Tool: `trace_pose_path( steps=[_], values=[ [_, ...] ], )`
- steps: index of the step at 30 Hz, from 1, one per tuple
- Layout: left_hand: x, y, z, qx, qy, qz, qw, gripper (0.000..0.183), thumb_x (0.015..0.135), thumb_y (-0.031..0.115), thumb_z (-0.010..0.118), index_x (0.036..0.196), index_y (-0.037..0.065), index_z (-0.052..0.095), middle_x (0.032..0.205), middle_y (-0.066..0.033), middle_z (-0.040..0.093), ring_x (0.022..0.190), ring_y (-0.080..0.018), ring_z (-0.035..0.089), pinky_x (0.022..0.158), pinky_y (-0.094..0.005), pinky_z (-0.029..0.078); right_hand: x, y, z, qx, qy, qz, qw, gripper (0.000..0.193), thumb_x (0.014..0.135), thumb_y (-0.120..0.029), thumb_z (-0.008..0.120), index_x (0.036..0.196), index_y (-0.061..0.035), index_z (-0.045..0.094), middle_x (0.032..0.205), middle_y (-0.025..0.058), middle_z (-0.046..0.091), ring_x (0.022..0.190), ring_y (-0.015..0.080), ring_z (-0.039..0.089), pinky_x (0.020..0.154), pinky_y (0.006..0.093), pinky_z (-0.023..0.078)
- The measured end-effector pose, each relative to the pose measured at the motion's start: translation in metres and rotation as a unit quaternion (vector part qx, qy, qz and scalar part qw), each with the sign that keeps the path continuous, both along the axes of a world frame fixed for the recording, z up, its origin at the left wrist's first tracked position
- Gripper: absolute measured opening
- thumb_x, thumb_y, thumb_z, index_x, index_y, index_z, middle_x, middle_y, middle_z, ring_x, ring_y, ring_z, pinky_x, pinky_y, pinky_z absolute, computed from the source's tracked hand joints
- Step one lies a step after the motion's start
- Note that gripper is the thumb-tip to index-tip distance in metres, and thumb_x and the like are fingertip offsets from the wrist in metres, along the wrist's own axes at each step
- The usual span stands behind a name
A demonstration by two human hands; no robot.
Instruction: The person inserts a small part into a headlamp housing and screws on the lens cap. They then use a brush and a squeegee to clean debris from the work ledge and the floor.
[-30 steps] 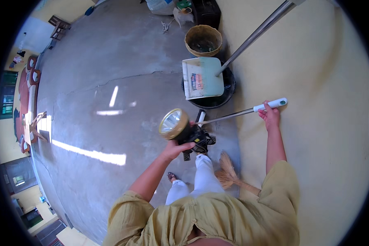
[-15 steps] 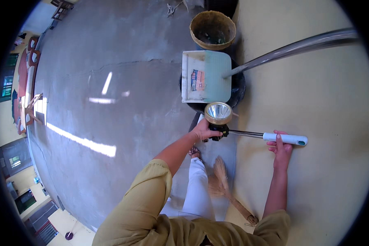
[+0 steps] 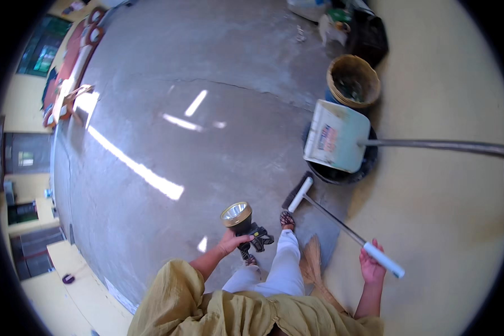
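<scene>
My left hand (image 3: 232, 242) is closed around a headlamp (image 3: 239, 223) with a gold rim, silver reflector and black strap, held out over the floor. In my right hand (image 3: 372, 267) is the white grip of a floor brush (image 3: 341, 225). Its metal pole slopes up and left to a white head with dark bristles, just below a black tub (image 3: 331, 176). A pale green and white dustpan (image 3: 344, 134) with a long metal handle rests on the tub. Beside my right leg is a straw broom (image 3: 313, 260), partly hidden by my shirt.
A tan-rimmed bucket (image 3: 355, 63) with scraps inside stands beyond the tub. Black and white bags (image 3: 368, 36) lie farther along the yellow wall (image 3: 442, 196), which runs down the right side. Seats with red cushions (image 3: 73, 67) line the far left. Sunlight patches mark the grey floor (image 3: 151, 73).
My left hand has drawn the headlamp down and left, away from the brush. The brush has lowered, and its head now shows. My view has shifted, so the tub and bucket sit farther right.
</scene>
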State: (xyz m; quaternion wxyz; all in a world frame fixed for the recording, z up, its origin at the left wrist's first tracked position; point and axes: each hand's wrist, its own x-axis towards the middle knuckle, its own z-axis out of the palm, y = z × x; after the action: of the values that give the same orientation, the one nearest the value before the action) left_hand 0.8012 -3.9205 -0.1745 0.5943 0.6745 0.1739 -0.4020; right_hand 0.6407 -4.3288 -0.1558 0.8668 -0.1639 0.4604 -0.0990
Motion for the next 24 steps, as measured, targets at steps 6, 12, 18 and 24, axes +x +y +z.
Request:
trace_pose_path(
  steps=[6, 12, 18, 24],
  values=[
    [-0.059, 0.11, 0.014, 0.123, -0.008, 0.243, 0.962, 0.041, 0.065, 0.025, 0.068, 0.097, 0.003, 0.055, 0.084, -0.0027, 0.057, 0.073, -0.0114, 0.052, 0.064, -0.025, 0.043, 0.027, 0.051, -0.024, -0.024, 0.063, 0.293, 0.954, 0.037, 0.08, -0.005, 0.048, 0.117, -0.0006, 0.043, 0.105, 0.015, 0.054, 0.079, 0.028, 0.06, 0.066, 0.0355, 0.054],
    [-0.114, 0.198, -0.035, 0.079, -0.095, 0.498, 0.858, 0.023, 0.072, 0.022, 0.061, 0.079, -0.001, 0.06, 0.072, -0.0038, 0.058, 0.064, -0.0105, 0.054, 0.056, -0.0254, 0.041, 0.101, 0.123, -0.097, -0.553, -0.179, 0.593, 0.557, 0.034, 0.067, 0.005, 0.06, 0.098, -0.0074, 0.056, 0.112, 0.0105, 0.048, 0.087, 0.0197, 0.055, 0.077, 0.0312, 0.046],
    [-0.105, 0.295, 0.003, 0.031, -0.095, 0.629, 0.771, 0.036, 0.067, 0.019, 0.066, 0.093, -0.002, 0.054, 0.081, -0.0066, 0.058, 0.07, -0.0144, 0.057, 0.062, -0.0281, 0.046, 0.245, 0.291, -0.058, -0.568, -0.044, 0.755, 0.324, 0.023, 0.082, -0.014, 0.048, 0.101, -0.0007, 0.048, 0.092, 0.0065, 0.049, 0.087, 0.0138, 0.043, 0.077, 0.0273, 0.039],
    [-0.129, 0.415, 0.033, 0.017, -0.133, 0.723, 0.677, 0.039, 0.064, 0.024, 0.068, 0.094, 0.003, 0.057, 0.083, -0.0027, 0.058, 0.076, -0.012, 0.053, 0.071, -0.0265, 0.042, 0.344, 0.484, -0.047, -0.658, -0.173, 0.687, 0.254, 0.019, 0.067, -0.019, 0.063, 0.074, -0.0022, 0.058, 0.063, 0.0133, 0.059, 0.065, 0.0266, 0.061, 0.059, 0.0349, 0.047]
  ],
)
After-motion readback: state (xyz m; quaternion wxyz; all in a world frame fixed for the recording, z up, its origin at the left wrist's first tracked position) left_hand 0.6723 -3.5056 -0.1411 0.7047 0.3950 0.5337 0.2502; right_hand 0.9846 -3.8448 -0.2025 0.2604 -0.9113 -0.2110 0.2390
